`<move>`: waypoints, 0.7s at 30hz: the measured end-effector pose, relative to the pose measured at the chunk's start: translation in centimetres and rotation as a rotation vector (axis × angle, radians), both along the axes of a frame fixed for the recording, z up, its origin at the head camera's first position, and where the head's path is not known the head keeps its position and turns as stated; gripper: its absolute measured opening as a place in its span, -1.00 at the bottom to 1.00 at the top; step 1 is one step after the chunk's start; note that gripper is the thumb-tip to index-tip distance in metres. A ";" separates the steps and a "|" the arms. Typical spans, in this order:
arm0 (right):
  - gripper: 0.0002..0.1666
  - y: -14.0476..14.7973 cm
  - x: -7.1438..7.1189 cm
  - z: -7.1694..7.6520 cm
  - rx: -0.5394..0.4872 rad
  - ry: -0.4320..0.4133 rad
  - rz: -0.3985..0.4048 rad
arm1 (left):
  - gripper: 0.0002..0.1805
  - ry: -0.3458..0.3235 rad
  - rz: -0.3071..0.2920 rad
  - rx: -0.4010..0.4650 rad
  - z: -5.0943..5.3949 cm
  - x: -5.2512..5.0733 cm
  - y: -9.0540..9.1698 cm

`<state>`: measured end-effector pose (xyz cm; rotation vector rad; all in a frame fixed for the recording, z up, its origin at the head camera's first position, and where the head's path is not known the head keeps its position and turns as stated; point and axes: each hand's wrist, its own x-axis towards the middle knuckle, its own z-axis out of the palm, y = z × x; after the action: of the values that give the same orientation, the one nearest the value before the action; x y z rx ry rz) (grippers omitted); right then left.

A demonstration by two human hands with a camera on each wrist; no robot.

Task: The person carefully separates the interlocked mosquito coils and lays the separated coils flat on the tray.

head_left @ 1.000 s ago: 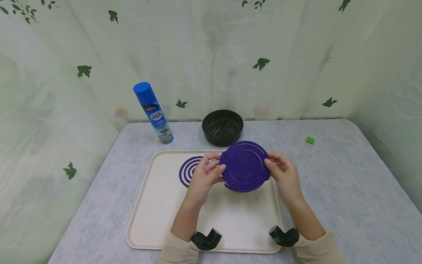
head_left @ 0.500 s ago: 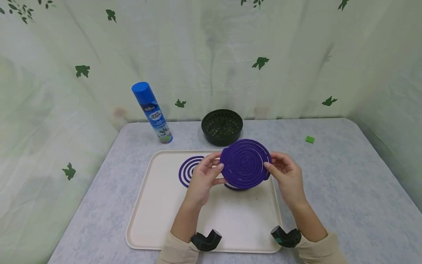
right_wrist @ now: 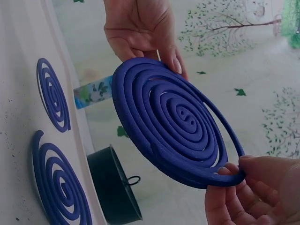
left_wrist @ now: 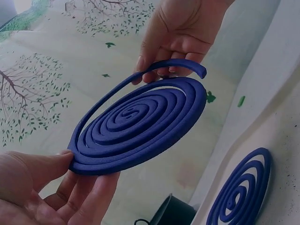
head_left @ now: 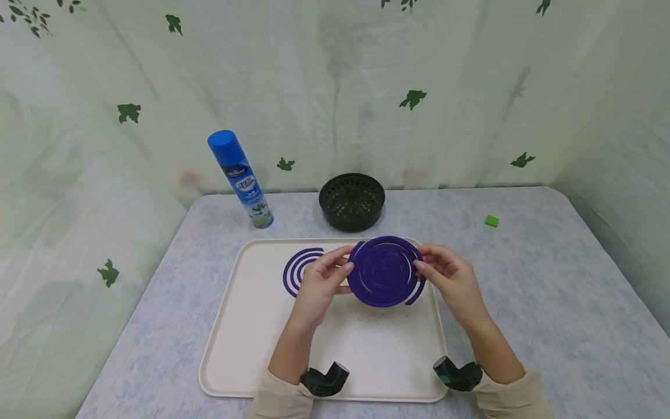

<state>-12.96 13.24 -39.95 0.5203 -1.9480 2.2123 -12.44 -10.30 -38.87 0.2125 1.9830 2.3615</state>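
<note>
Lowered slightly since a moment ago, the purple mosquito coil (head_left: pixel 384 271) is held above the tray (head_left: pixel 335 369), left hand (head_left: pixel 318 288) and right hand (head_left: pixel 454 285) pinching opposite edges, presumably so its slender spiral stays evenly supported.

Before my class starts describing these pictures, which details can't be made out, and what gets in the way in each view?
Head: right part of the left tray spiral, behind the left hand.
Head: the small print on the blue can, too small to read.
Right wrist: the can's upper part, behind the held spiral.
Right wrist: bottom of the lower tray spiral, cut off by the frame.
Left wrist: lower part of the dark bowl, cut off below.
</note>
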 end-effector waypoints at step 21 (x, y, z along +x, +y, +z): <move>-0.80 0.5 -0.4 -0.4 0.009 0.021 0.142 | -0.65 0.011 -0.102 -0.100 -0.2 -0.2 -1.1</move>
<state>-13.32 13.79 -40.39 0.7009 -1.9687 2.2710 -12.61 -11.35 -39.05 0.3144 2.0373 2.1985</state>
